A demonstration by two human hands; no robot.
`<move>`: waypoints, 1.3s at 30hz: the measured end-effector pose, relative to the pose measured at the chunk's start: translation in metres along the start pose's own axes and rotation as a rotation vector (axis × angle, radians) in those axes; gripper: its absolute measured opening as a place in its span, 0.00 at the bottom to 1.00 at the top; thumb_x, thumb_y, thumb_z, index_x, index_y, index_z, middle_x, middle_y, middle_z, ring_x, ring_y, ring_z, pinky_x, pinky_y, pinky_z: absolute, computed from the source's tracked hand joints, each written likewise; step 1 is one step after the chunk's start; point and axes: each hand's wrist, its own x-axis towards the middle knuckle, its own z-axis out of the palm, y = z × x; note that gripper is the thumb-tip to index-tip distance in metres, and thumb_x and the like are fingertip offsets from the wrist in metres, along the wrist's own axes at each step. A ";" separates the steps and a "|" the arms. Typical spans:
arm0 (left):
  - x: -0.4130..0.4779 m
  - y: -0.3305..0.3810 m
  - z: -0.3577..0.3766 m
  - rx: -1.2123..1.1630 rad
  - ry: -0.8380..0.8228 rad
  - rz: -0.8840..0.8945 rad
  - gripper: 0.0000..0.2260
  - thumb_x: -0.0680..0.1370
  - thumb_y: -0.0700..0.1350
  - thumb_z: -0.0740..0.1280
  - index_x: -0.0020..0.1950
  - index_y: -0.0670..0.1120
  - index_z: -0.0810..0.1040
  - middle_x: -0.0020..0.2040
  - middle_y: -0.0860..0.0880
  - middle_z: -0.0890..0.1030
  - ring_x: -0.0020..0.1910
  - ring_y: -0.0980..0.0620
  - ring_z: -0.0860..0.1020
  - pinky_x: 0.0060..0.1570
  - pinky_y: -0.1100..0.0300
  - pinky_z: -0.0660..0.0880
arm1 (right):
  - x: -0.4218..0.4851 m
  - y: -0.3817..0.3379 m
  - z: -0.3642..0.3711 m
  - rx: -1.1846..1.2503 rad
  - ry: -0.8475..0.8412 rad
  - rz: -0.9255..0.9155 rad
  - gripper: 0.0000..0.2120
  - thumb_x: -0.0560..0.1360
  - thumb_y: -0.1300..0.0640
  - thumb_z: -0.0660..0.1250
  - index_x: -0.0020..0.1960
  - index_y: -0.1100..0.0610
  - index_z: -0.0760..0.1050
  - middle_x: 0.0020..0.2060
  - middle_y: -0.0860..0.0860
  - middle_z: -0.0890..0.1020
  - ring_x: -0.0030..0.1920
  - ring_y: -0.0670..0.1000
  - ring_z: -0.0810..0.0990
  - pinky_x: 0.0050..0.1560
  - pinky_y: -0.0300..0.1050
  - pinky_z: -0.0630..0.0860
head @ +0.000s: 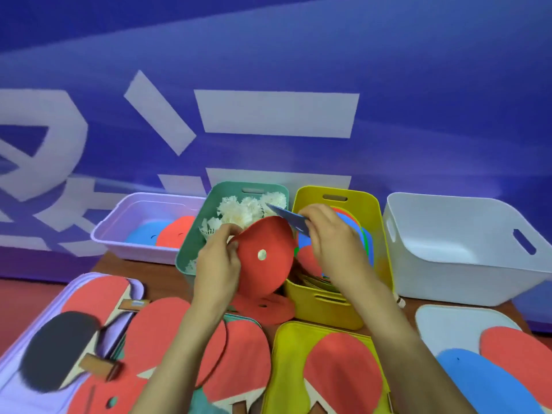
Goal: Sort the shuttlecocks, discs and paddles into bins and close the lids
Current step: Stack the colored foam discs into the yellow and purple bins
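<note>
My left hand (219,264) grips a red disc (264,255) with a small central hole, held tilted above the gap between the green bin (194,249) and the yellow bin (325,306). My right hand (331,243) pinches a blue disc (291,221) over the yellow bin, which holds red, blue and green discs. White shuttlecocks (239,213) fill the green bin. A lilac bin (128,237) at the left holds a blue and a red disc. Paddles, one black (56,348) and several red (158,333), lie on lids at the front.
An empty white bin (466,264) stands at the right. In front lie a lilac lid (18,383), a yellow lid (286,354) and a white lid (448,321), with red and blue discs on them. A red disc (265,309) lies on the table. A blue banner rises behind.
</note>
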 end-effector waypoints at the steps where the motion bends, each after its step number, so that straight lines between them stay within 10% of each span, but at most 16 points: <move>1: 0.009 -0.019 -0.013 0.000 0.016 -0.037 0.10 0.75 0.32 0.62 0.51 0.44 0.76 0.48 0.48 0.81 0.48 0.46 0.78 0.47 0.58 0.69 | 0.011 -0.010 0.015 -0.019 -0.025 0.002 0.09 0.76 0.60 0.57 0.53 0.57 0.74 0.50 0.53 0.77 0.46 0.61 0.78 0.38 0.57 0.77; 7: 0.058 -0.128 -0.086 -0.101 0.172 -0.260 0.08 0.77 0.36 0.63 0.53 0.45 0.76 0.46 0.51 0.80 0.46 0.45 0.77 0.45 0.57 0.69 | 0.079 -0.081 0.099 -0.060 -0.021 0.025 0.13 0.73 0.68 0.63 0.56 0.58 0.76 0.51 0.55 0.79 0.46 0.61 0.79 0.38 0.51 0.74; 13: 0.108 -0.217 -0.142 -0.117 0.301 -0.414 0.09 0.77 0.35 0.62 0.54 0.45 0.76 0.47 0.49 0.79 0.45 0.46 0.75 0.44 0.58 0.66 | 0.133 -0.144 0.168 0.072 -0.034 0.134 0.24 0.75 0.47 0.48 0.59 0.58 0.74 0.51 0.57 0.77 0.46 0.61 0.78 0.43 0.56 0.75; 18: 0.137 -0.266 -0.151 -0.103 0.295 -0.474 0.11 0.77 0.34 0.60 0.54 0.45 0.77 0.47 0.46 0.81 0.44 0.46 0.75 0.44 0.57 0.69 | 0.160 -0.155 0.240 0.016 -0.170 0.191 0.11 0.80 0.61 0.56 0.59 0.57 0.72 0.52 0.56 0.76 0.47 0.62 0.77 0.44 0.54 0.73; 27: 0.169 -0.311 -0.132 -0.111 0.331 -0.516 0.09 0.78 0.35 0.60 0.56 0.42 0.75 0.50 0.45 0.80 0.47 0.46 0.75 0.47 0.57 0.68 | 0.178 -0.141 0.304 0.024 -0.341 0.472 0.25 0.79 0.65 0.56 0.74 0.61 0.54 0.68 0.60 0.66 0.65 0.62 0.68 0.60 0.51 0.67; 35: 0.202 -0.352 -0.084 0.181 -0.128 -0.597 0.29 0.77 0.42 0.66 0.73 0.32 0.58 0.71 0.32 0.62 0.73 0.36 0.56 0.72 0.48 0.49 | 0.152 -0.132 0.300 0.000 -0.464 0.358 0.19 0.79 0.59 0.58 0.70 0.57 0.64 0.67 0.55 0.68 0.65 0.56 0.69 0.61 0.45 0.66; 39: 0.175 -0.316 -0.069 0.306 -0.163 -0.307 0.22 0.73 0.38 0.68 0.67 0.37 0.71 0.68 0.35 0.67 0.71 0.34 0.59 0.71 0.43 0.54 | 0.138 -0.131 0.292 0.048 -0.484 0.309 0.20 0.79 0.59 0.59 0.70 0.57 0.65 0.67 0.54 0.68 0.66 0.54 0.68 0.64 0.45 0.65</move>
